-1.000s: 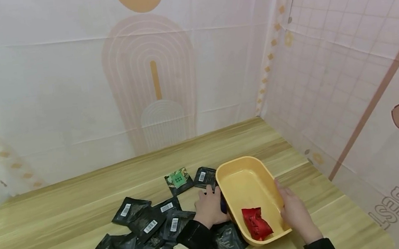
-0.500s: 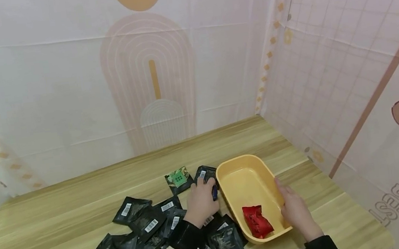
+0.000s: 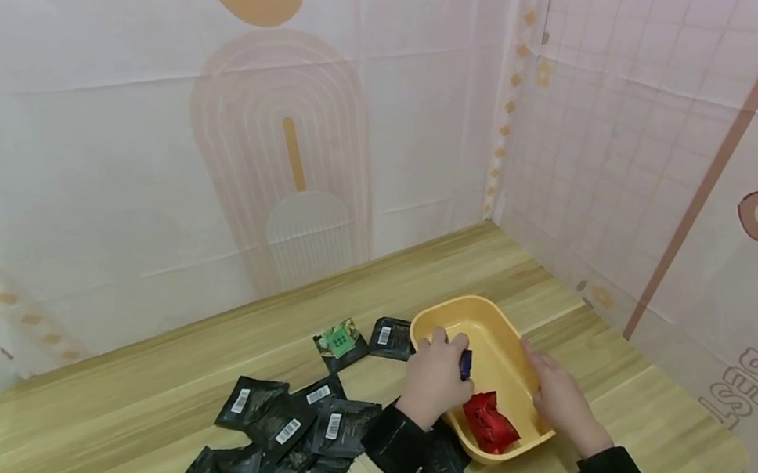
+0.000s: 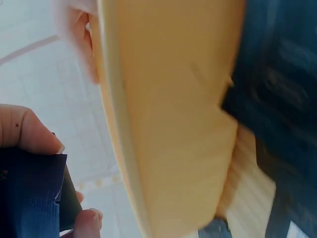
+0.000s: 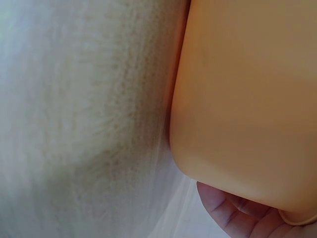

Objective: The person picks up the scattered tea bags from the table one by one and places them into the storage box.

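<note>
My left hand (image 3: 435,375) pinches a small dark blue packet (image 3: 466,365) over the left side of a yellow plastic bin (image 3: 478,308). In the left wrist view, thumb and fingers grip this packet (image 4: 29,198), lower left, with the bin's wall (image 4: 168,124) beside it. My right hand (image 3: 566,403) holds the bin by its right rim. Inside the bin, near the front, lies a crumpled red packet (image 3: 490,422). The right wrist view shows the bin's outer wall (image 5: 247,109) close up, with some fingers (image 5: 237,213) below it.
Left of the bin, black packets (image 3: 267,424) with white barcode labels lie in a loose pile. A green-and-black packet (image 3: 340,344) and another black packet (image 3: 391,337) lie behind them. Printed cloth walls (image 3: 131,180) border the wooden tabletop (image 3: 154,374) at the back and right.
The left hand has lifted the dark blue packet from beside the bin and moved it right, over the bin's rim. The right hand and the bin have stayed put.
</note>
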`<state>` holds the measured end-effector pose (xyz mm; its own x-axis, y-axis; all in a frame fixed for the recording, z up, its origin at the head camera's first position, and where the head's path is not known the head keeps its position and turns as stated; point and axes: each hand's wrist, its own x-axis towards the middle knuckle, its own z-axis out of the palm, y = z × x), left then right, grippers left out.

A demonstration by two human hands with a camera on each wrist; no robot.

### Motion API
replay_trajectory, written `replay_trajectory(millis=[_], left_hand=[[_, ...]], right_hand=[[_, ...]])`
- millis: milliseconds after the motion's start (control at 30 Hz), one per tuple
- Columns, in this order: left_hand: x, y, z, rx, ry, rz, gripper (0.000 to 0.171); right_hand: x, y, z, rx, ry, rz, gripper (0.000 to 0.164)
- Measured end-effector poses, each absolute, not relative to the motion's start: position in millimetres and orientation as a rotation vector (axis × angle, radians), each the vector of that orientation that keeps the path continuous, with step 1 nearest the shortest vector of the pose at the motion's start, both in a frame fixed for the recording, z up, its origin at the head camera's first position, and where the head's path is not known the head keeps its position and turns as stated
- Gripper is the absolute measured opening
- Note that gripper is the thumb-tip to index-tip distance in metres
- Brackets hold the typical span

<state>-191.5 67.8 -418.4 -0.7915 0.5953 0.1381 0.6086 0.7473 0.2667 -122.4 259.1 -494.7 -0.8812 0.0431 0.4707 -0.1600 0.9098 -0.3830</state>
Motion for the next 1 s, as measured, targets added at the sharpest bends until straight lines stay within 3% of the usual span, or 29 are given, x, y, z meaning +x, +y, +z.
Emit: replay_trajectory(millis=[333,600,1000], left_hand=[[-189.8,82.7,-435.5,-0.971,-2.845,-0.386,0.048],[-191.5,74.9,-441.0,-1.058,-2.826,-0.37,0.083],[-190.4,60.1,-431.9,-1.093,-2.81,-0.415,0.08]], right_hand=[[-120.9,247.7,-490.0,0.001,-2.704,0.649,0.073],[-121.7,248.0,-490.3,0.029,-2.713,0.644,0.073],[-118.3,254.9,-485.2,0.04,-2.696,0.618,0.074]])
